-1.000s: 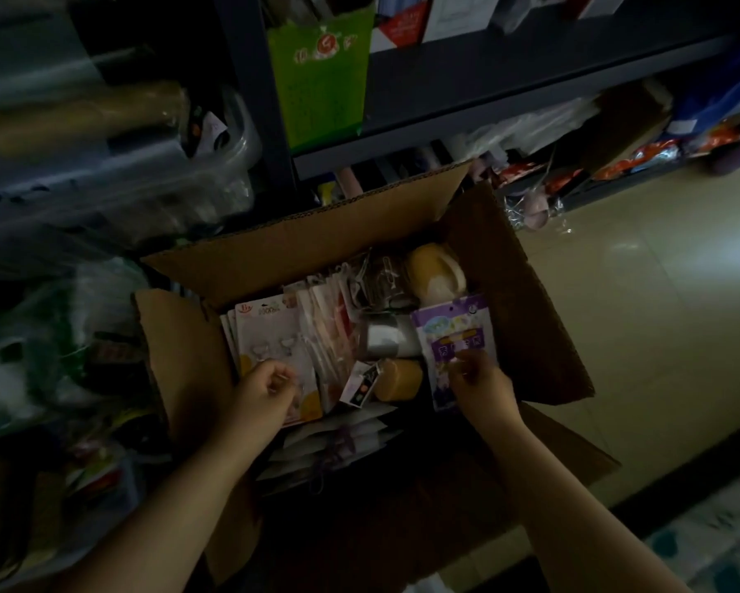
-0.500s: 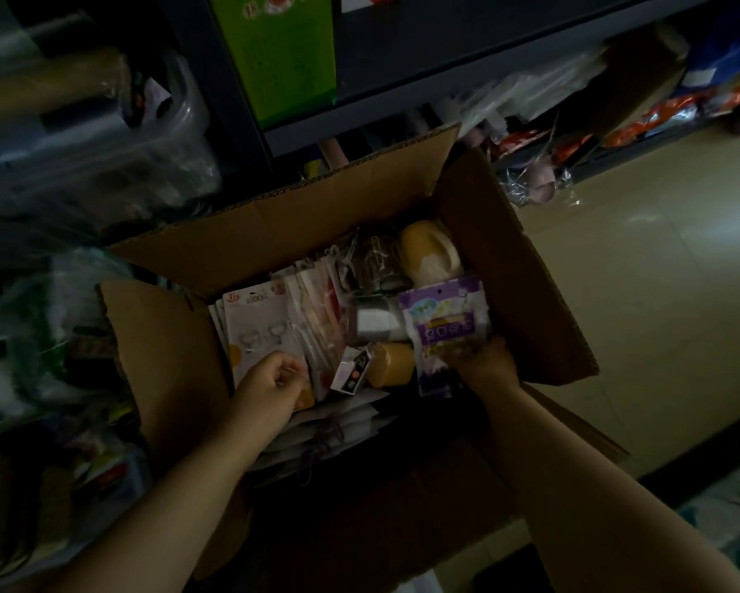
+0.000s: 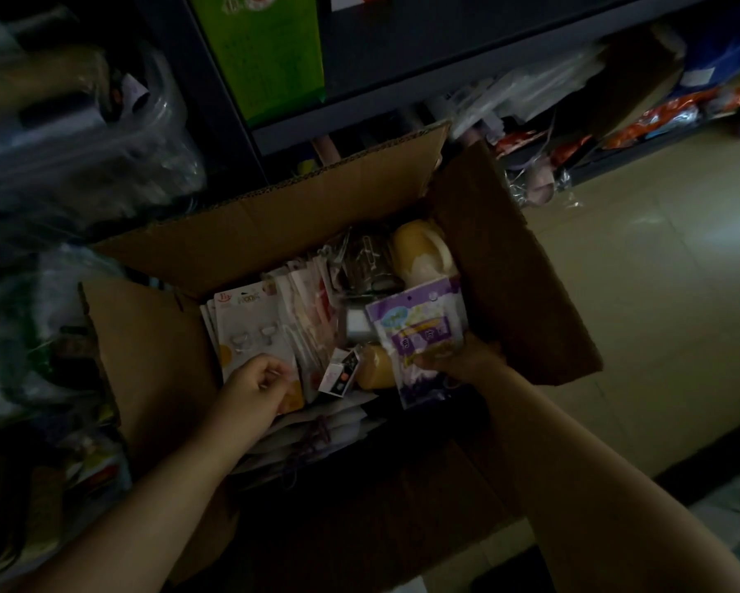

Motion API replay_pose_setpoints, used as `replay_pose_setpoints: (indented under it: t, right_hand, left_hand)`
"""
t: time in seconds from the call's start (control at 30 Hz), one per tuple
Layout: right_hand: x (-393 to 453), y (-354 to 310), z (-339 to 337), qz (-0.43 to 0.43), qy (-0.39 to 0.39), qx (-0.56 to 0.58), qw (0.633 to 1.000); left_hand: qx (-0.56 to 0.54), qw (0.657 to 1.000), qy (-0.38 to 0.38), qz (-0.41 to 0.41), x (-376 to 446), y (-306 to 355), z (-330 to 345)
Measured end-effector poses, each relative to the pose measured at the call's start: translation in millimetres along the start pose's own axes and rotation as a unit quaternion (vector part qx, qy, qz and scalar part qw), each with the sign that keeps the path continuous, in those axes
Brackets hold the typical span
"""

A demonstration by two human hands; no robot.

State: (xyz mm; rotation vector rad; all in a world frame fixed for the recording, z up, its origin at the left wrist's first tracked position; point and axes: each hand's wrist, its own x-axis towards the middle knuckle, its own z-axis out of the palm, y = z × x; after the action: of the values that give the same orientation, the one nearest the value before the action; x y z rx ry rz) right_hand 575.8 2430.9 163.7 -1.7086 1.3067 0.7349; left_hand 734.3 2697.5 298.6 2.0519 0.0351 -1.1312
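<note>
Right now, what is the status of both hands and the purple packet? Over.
Right hand grips purple packet inside cardboard box. Left hand pinches white hook card. Yellow bottle close beside packet.

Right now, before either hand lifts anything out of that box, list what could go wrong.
1. The right hand pinches the purple packet by one side only; the floppy packet may slip or snag its neighbours when lifted.
2. The small printed carton leans loosely between the packs; pulling the hook card that the left hand pinches could tip it deeper into the cardboard box.
3. The scene is dim, so small items may be missed.
</note>
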Motion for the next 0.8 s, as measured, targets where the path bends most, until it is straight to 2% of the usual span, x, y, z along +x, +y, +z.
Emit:
replay_pose_setpoints:
  t: [0.07,0.13,0.27,0.4,0.5,0.67,0.8]
  right_hand:
    - [-36.0,-22.4,-4.3,-0.037,-0.007,0.08,0.996]
    - [-46.6,-27.8,-8.5,-0.038,0.002,0.134,0.99]
    - [-37.7,-19.8,-15.9,-0.059,0.025,0.16,0.985]
    - [-46.5,-33.1,-18.7,-0.068,-0.049,0.167,0.982]
    - [-56.8,-41.8,-25.8,-0.062,-0.064,0.196,0.976]
    - [-97.3,-53.0,-41.8,-0.093,-0.056,0.231,0.967]
    - [-154.5,-72.5,-50.9,-0.136,-0.068,0.319,0.935]
  left_hand:
    - [0.003,1.0,0.003,-0.002,0.9,-3.4,-0.9]
    - [0.006,1.0,0.006,-0.003,2.0,-6.6,-0.9]
    - [0.004,1.0,0.01,0.002,2.3,-10.4,-0.2]
    - [0.002,1.0,0.011,0.0,0.8,-12.6,-0.9]
    - [-0.002,1.0,0.013,-0.002,-0.5,-11.1,-2.3]
    - [-0.02,1.0,0.01,-0.011,-4.9,-1.0,-6.3]
    - [-0.086,0.996,-0.036,-0.006,-20.3,24.4,-3.0]
